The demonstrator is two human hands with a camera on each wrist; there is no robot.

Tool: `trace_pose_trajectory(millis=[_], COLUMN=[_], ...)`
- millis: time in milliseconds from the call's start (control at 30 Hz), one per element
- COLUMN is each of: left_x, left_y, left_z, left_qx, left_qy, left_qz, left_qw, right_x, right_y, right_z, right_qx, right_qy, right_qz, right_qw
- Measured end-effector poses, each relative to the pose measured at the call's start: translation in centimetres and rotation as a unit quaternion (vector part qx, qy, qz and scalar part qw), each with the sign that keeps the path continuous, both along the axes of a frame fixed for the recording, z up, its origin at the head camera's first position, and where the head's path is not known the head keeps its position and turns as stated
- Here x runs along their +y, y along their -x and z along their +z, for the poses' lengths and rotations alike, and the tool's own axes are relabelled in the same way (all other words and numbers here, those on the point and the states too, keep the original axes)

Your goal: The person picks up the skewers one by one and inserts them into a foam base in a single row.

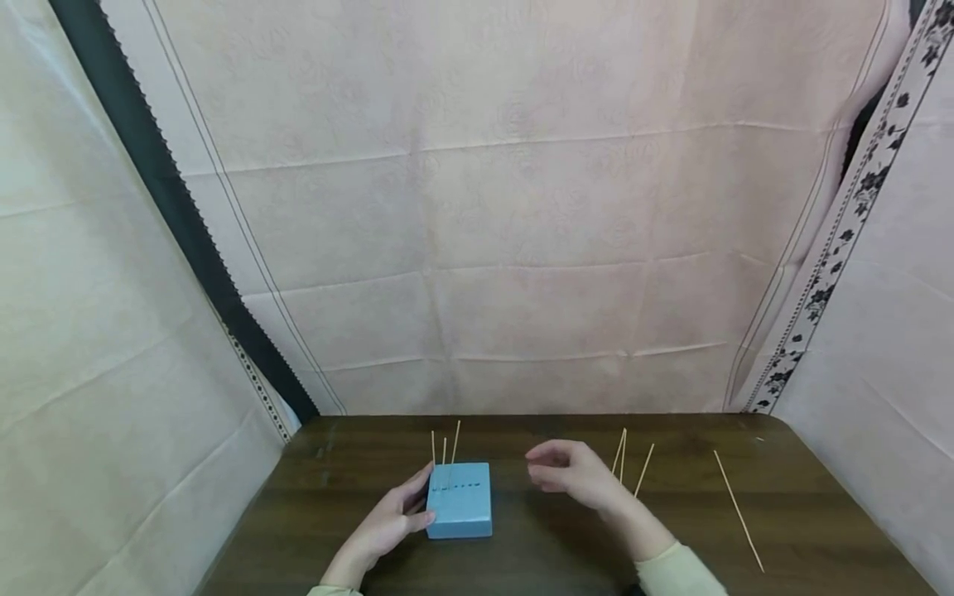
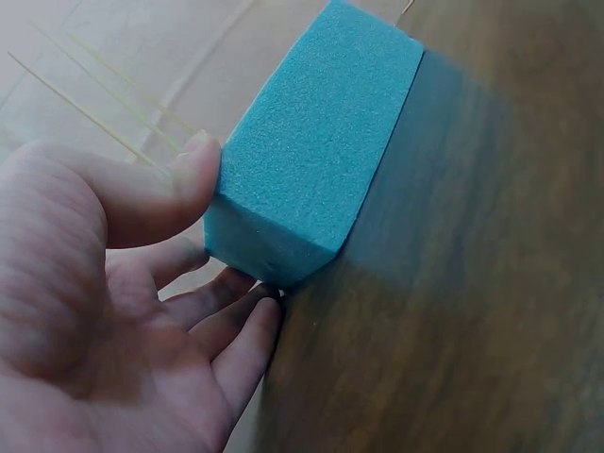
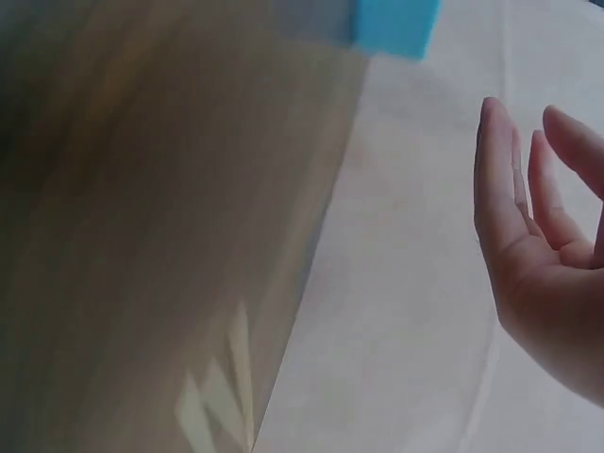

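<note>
While left hand [image 1: 383, 523] grips block [image 1: 464, 511], right [image 1: 583, 478] seemingly hovers.

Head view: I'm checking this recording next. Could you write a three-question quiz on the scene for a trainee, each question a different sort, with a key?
1. Which of the person's hands holds the blue block?
2. True or false: three thin sticks rise from the block.
3. In the head view, where does the lone stick at the far side of the table lie?
A) Left of the block
B) Right of the right hand
C) On top of the block

Key: 1. The left hand. 2. True. 3. B.
</note>
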State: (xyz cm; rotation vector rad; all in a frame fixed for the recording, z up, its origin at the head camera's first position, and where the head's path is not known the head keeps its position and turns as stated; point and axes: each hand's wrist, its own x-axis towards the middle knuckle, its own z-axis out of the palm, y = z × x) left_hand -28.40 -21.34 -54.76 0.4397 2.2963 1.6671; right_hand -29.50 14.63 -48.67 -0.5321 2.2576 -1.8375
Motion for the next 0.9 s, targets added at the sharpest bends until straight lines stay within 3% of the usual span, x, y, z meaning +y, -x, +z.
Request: trace_pose_trajectory(millis=[200, 367, 533, 900], left_x=[0.0, -0.1, -0.3, -0.2], left_y=[0.1, 0.1, 0.0, 0.2], left_z=[0.0, 0.0, 0.1, 0.5], left_qx=[-0.002, 0.001, 0.001, 0.005], left_qy=[0.000, 0.003, 0.004, 0.009], left_qz=[0.006, 0.006, 0.004, 0.004], left_qw=[1.0000, 1.0000, 1.0000, 0.9999], right_x=[6.5, 12.1, 17.0, 24.0], right_y=[-0.5, -1.3, -1.9, -2.0], right_z=[-0.9, -1.4, -1.4, -2.3], right_qx=[0.002, -0.014, -0.021, -0.038], right_qy=[-0.045, -0.054, -0.077, -0.159], right_qz=[-0.017, -0.032, -0.067, -0.126], right_qw=[0.9988, 0.9980, 0.9946, 0.9784])
